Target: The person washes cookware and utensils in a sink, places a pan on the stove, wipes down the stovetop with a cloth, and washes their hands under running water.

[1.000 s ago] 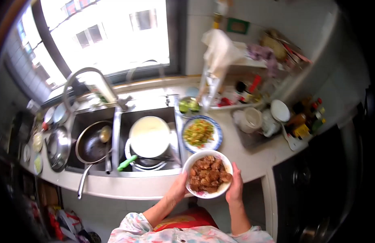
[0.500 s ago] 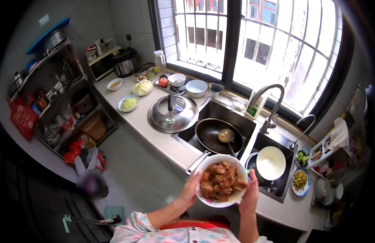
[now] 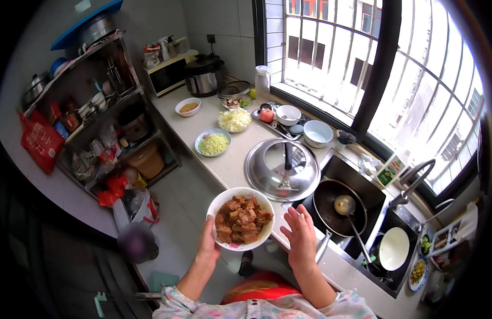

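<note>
A white bowl full of browned chunks of meat is held up in front of me. My left hand grips its left rim, thumb on the edge. Apart from the bowl, to its right, my right hand has its fingers spread and holds nothing. Just beyond that hand, a wok with a ladle resting in it sits in the left sink basin. On the counter behind the bowl lies a large steel lid with an upright black handle.
Along the counter stand a plate of chopped pale-green vegetable, a plate of cut cabbage and a small bowl of brown sauce. A white bowl is in the right basin. A crowded shelf rack stands left.
My right hand has let go of the bowl and opened beside it. The view has turned left, and the bowl is now held by my left hand alone.
</note>
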Demonstrator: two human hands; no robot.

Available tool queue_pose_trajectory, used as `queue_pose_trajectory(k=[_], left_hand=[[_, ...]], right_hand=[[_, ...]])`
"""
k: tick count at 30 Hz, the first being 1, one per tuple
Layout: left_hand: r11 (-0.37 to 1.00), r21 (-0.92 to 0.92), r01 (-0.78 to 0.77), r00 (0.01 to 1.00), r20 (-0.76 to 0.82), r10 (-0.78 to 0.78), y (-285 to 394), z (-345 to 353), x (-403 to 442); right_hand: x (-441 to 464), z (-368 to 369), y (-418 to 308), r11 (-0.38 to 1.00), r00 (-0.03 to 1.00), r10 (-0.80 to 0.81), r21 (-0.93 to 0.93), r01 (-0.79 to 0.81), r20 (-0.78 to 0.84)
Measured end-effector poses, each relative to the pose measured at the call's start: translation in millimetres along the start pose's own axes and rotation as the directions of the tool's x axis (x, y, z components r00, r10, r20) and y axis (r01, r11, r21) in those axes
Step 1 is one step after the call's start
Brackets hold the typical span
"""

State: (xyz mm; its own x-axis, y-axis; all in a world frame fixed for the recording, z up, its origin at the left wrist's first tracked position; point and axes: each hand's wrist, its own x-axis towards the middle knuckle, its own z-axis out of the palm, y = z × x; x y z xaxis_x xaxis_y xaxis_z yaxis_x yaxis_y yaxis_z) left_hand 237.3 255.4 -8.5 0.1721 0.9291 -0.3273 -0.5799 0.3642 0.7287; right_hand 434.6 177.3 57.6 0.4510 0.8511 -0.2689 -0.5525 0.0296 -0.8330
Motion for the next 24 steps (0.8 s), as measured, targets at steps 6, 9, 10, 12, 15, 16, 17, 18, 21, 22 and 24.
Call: queue_pose_trajectory(k=[6, 9, 10, 12, 15, 16, 17, 18, 21, 22, 24], left_hand=[[0.997, -0.026, -0.075, 0.993, -0.090, 0.072, 55, -49, 96], [0.995, 0.013, -0.094, 0.989, -0.117, 0.095, 89, -63, 142], [0.993, 0.021, -0.112, 0.983, -0.144, 0.114, 100, -65, 159], [0.991, 0.033, -0.126, 0.971, -0.200, 0.130, 112, -75, 190], [0.990, 0.024, -0.138, 0.960, -0.243, 0.140, 129, -90, 238], [0.990, 0.020, -0.143, 0.958, -0.249, 0.143, 136, -93, 254], [0.990, 0.021, -0.139, 0.943, -0.302, 0.139, 141, -95, 269], [0.991, 0.051, -0.125, 0.947, -0.292, 0.134, 146, -99, 284], [0.989, 0.094, -0.115, 0.962, -0.238, 0.135, 160, -121, 336], [0.989, 0.090, -0.114, 0.958, -0.254, 0.133, 163, -127, 351], [0.990, 0.082, -0.114, 0.954, -0.268, 0.132, 175, -129, 385]], right_hand=[[99, 86, 26, 0.997, 0.998, 0.047, 0.064, -0.049, 0.034], [144, 117, 52, 0.985, 0.985, 0.165, 0.052, -0.167, 0.043], [157, 126, 58, 0.984, 0.983, 0.176, 0.025, -0.178, 0.049], [178, 135, 81, 0.978, 0.978, 0.205, -0.038, -0.203, 0.042], [204, 145, 104, 0.968, 0.971, 0.233, -0.102, -0.228, 0.047], [212, 148, 109, 0.964, 0.969, 0.244, -0.119, -0.237, 0.050], [218, 149, 114, 0.959, 0.963, 0.266, -0.117, -0.259, 0.047], [223, 151, 118, 0.956, 0.965, 0.260, -0.150, -0.251, 0.041], [240, 148, 136, 0.957, 0.971, 0.241, -0.167, -0.236, 0.010], [241, 151, 132, 0.957, 0.970, 0.243, -0.164, -0.239, 0.005], [243, 162, 122, 0.954, 0.969, 0.243, -0.172, -0.246, -0.040]])
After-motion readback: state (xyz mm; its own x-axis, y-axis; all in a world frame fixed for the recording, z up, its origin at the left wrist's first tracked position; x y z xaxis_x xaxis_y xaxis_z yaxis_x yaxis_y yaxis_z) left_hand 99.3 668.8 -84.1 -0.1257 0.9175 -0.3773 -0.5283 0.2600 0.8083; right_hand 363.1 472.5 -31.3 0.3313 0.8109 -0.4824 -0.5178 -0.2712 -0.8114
